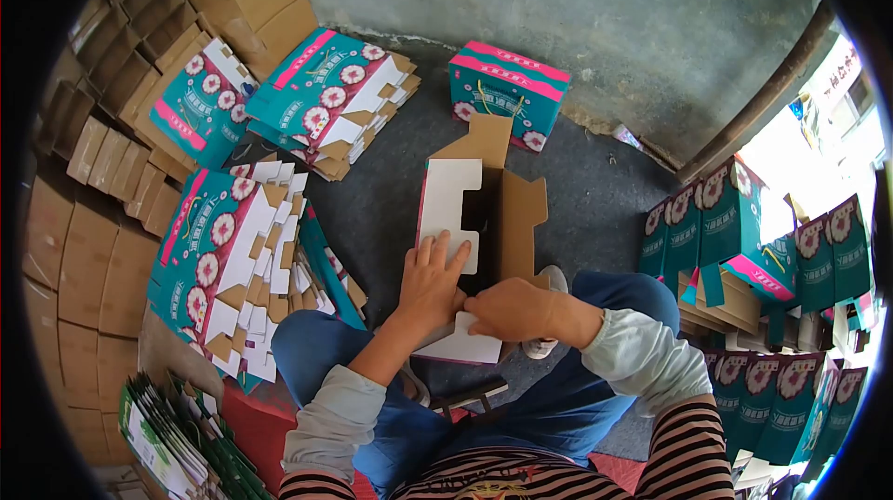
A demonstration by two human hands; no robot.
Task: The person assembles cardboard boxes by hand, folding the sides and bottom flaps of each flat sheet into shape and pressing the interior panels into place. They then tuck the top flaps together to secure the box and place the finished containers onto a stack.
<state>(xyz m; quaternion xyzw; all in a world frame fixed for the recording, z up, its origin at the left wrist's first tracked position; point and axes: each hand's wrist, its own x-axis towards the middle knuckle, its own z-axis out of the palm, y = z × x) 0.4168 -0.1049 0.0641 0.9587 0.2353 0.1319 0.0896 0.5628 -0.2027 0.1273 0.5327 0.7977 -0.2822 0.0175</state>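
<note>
A cardboard gift box (450,198) stands between my knees with its top unfolded. Its inside is brown and its flaps are white and brown. My left hand (431,279) lies on the notched white flap at the left, fingers spread. My right hand (512,310) is curled at the near end of the box, where its fingers pinch the edge of the near white flap (460,344). Some of the right fingertips are hidden inside the opening.
A closed teal and pink gift box (507,95) stands by the wall. Flattened boxes (206,253) are stacked to the left, with another stack (321,95) beyond. Brown cartons (84,267) line the far left. Several assembled teal boxes (735,221) stand at the right.
</note>
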